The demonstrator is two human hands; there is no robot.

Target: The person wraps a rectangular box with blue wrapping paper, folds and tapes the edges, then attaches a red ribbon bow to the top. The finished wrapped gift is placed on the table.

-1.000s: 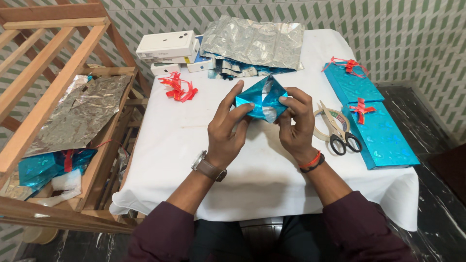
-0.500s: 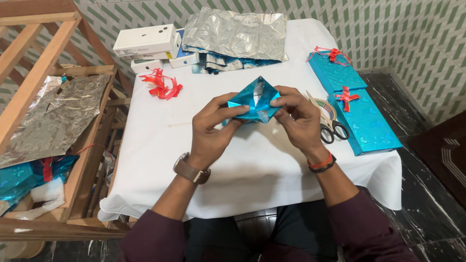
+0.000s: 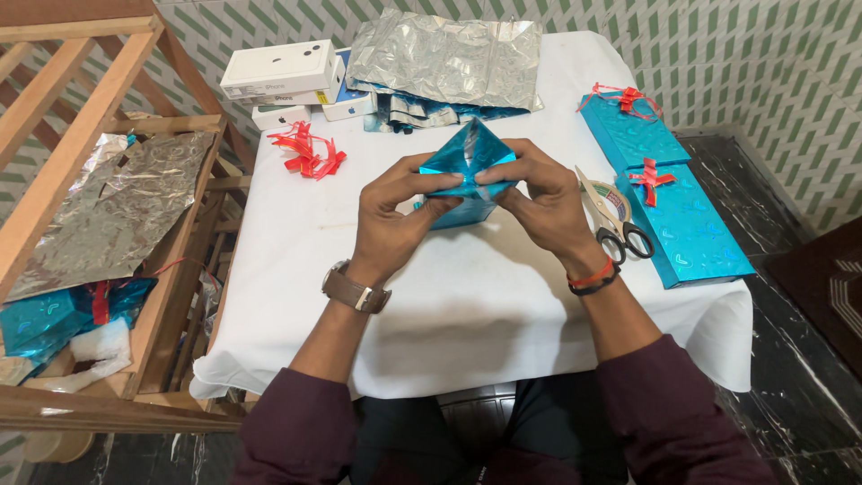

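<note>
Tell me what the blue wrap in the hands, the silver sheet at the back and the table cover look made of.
Blue wrap: likely metallic foil paper, glossy, holding sharp creases.
Silver sheet: crinkled foil or metallised film, mirror-like glints.
Table cover: probably white cloth, matte, draping softly over the edge.

Bright, even light; sharp, foil glare.

Both arms wear dark maroon sleeves, pushed up so the forearms are bare, at the lower middle of the frame. The left hand [image 3: 391, 224] has a watch [image 3: 356, 289] on a brown strap with a metal buckle round its wrist. The right hand [image 3: 549, 211] has a red band and a thin black band [image 3: 594, 277] side by side on its wrist. Dark trousers show at the bottom edge, between the sleeves
</note>
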